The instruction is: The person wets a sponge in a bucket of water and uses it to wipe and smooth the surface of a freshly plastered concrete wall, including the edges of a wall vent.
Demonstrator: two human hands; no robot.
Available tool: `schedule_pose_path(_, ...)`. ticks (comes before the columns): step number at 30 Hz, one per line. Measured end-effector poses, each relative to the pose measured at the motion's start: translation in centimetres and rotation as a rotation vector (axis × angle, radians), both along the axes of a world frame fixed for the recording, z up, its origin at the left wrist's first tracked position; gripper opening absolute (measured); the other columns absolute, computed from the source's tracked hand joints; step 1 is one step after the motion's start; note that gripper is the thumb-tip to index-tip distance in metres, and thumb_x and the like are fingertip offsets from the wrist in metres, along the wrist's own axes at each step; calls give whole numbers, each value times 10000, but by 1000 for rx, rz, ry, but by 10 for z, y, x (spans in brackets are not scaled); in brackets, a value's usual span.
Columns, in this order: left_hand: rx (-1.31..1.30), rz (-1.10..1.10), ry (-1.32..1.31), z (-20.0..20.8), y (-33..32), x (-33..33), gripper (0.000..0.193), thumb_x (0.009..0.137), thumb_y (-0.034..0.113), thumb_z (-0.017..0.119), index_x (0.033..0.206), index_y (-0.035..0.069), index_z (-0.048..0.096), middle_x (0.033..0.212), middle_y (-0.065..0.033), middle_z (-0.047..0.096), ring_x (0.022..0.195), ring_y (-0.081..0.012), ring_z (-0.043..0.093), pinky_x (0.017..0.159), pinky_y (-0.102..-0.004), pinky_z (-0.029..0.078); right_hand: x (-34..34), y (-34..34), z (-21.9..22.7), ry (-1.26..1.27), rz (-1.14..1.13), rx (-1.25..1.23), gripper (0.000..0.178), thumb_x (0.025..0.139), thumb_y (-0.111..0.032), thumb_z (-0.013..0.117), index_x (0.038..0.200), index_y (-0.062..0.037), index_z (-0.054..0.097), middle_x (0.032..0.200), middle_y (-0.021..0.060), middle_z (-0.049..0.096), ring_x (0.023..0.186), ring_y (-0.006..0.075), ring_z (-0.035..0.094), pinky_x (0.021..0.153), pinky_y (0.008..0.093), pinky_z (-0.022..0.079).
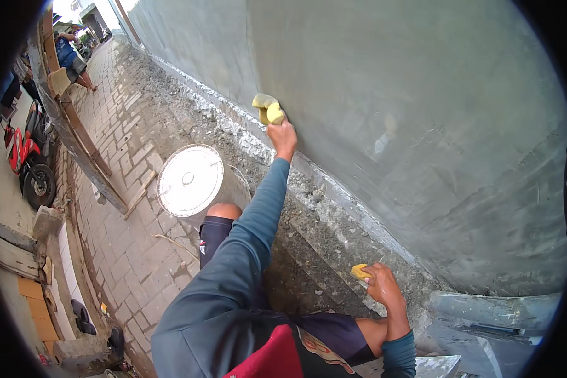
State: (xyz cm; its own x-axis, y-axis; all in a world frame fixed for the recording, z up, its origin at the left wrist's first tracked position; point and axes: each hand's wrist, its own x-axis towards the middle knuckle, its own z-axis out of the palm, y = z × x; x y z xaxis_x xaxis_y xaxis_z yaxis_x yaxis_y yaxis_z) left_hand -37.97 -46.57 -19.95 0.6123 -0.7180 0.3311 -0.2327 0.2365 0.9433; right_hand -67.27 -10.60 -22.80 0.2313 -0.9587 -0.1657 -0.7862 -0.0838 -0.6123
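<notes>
My left hand [283, 138] is stretched out to the foot of the grey plastered wall [409, 120], its fingers closed on a bent yellow foam sponge [272, 111]. That sponge looks pressed to the wall's lower part and has greyish smears. Lower down on the right, my right hand [385, 287] grips a smaller yellow sponge piece [360, 271] between thumb and fingers. It is held over the rubble strip, apart from the wall. Part of each sponge is hidden by the fingers.
A bucket with a white lid [190, 179] stands beside my knee. Rough rubble [315, 252] runs along the wall base. Wooden posts [75, 120] lean over the brick paving [120, 252] at left. Beyond are a red motorcycle [28, 151] and another person [69, 57]. Grey boards [491, 327] lie lower right.
</notes>
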Motion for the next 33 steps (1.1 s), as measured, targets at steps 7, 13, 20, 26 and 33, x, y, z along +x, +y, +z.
schedule_pose_path(7, -248, -196, 296, 31, 24, -32, 373, 1006, 243, 566, 1214, -65, 594, 1068, -130, 691, 952, -232, 643, 855, -354, 478, -7, -8, -8, 15, -69, 119, 305, 792, 2, 666, 1094, -5, 709, 908, 194, 620, 933, 376, 608, 847, 441, 493)
schedule_pose_path(13, -245, 133, 81, 79, -113, 104, 365, 1009, 278, 519, 1069, -65, 627, 1003, -134, 691, 909, -257, 643, 825, -376, 472, 7, -9, 7, 9, -76, 140, 291, 804, -18, 680, 1093, -13, 713, 930, 203, 641, 935, 380, 629, 868, 426, 496)
schedule_pose_path(20, -204, 61, 315, -7, -89, 74, 514, 991, 375, 533, 1312, -26, 565, 1314, -155, 612, 1198, -267, 590, 1004, -340, 434, 9, -20, -14, 93, -89, 215, 311, 794, -39, 699, 1102, -2, 716, 1006, 192, 688, 994, 345, 654, 912, 395, 503)
schedule_pose_path(26, 6, 222, 284, 35, -155, 137, 438, 984, 335, 543, 1157, -56, 637, 1144, -182, 677, 1030, -332, 651, 886, -394, 486, 15, -11, 3, 86, -150, 276, 301, 806, -55, 698, 1104, -17, 718, 1019, 208, 686, 988, 367, 657, 903, 398, 510)
schedule_pose_path(33, 93, 84, 414, 31, -71, 31, 481, 981, 337, 552, 1261, -51, 593, 1262, -200, 637, 1164, -347, 604, 991, -406, 445, -3, -20, -34, 136, -124, 297, 308, 804, -46, 697, 1110, -17, 718, 1046, 216, 692, 964, 369, 675, 864, 400, 523)
